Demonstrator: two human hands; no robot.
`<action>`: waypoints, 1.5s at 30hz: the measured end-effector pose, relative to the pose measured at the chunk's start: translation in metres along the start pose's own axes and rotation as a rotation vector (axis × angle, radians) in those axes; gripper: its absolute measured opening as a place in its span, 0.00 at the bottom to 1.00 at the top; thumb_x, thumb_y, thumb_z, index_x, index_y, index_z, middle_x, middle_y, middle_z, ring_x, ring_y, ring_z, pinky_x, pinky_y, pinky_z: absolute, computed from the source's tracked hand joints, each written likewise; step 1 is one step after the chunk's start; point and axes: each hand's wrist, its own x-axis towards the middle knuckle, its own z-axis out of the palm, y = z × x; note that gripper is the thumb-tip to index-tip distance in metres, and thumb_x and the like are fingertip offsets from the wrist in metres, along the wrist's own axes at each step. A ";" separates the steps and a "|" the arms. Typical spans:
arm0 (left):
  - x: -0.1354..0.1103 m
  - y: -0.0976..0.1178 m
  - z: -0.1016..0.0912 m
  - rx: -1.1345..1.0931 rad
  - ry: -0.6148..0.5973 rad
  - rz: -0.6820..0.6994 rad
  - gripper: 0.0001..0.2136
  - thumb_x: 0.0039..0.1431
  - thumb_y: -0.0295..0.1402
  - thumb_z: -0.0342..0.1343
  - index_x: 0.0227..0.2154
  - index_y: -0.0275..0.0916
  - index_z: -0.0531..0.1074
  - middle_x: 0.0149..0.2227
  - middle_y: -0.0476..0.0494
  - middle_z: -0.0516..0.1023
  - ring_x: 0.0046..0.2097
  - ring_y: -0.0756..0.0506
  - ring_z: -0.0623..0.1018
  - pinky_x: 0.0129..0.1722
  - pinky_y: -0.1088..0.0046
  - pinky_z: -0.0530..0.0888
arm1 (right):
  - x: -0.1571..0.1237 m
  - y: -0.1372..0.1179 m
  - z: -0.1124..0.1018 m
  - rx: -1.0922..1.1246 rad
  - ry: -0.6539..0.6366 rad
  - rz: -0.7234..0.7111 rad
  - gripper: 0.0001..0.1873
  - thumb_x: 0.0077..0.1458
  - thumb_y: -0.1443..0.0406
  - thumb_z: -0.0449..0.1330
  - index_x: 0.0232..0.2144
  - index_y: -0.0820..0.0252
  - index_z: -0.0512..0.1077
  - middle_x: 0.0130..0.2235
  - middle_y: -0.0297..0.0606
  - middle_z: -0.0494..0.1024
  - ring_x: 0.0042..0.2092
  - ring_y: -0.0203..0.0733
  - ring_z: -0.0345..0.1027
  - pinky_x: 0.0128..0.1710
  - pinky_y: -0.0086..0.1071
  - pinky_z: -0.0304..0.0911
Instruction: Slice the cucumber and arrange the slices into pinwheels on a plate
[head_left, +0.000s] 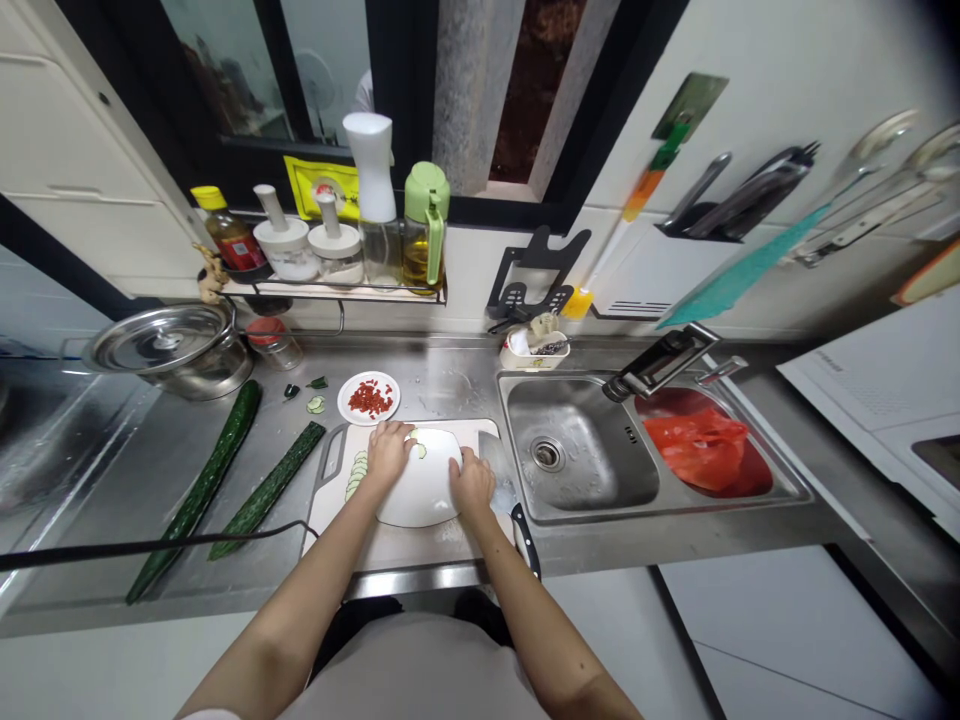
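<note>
While gripping a smooth, rounded-square white plate (431, 495) by opposite edges in half-curled left hand (388, 452) and right hand (474, 482), holds it over a pale cutting board (328, 510) on a steel surface (442, 382). Shows thin cucumber slices (421, 451) near the plate's far edge, an overlapping row of rounds (355, 476) on the board, and bumpy, dark-green cucumbers (201, 490) farther left.

A red plastic bag (705, 448) lies in the right half of the sink (585, 425); a faucet (660, 362) stands behind the sink, a small caddy (535, 358) at the sink's back left corner, and a red-lidded jar (277, 346) and lidded steel pot (206, 368) well left of the sink
</note>
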 end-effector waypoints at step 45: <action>-0.038 -0.020 -0.028 -0.256 0.353 -0.334 0.17 0.60 0.38 0.47 0.48 0.42 0.72 0.44 0.42 0.77 0.46 0.41 0.72 0.49 0.62 0.67 | -0.014 -0.007 0.006 -0.012 0.085 -0.417 0.21 0.62 0.60 0.49 0.57 0.53 0.64 0.42 0.41 0.69 0.44 0.45 0.57 0.44 0.35 0.51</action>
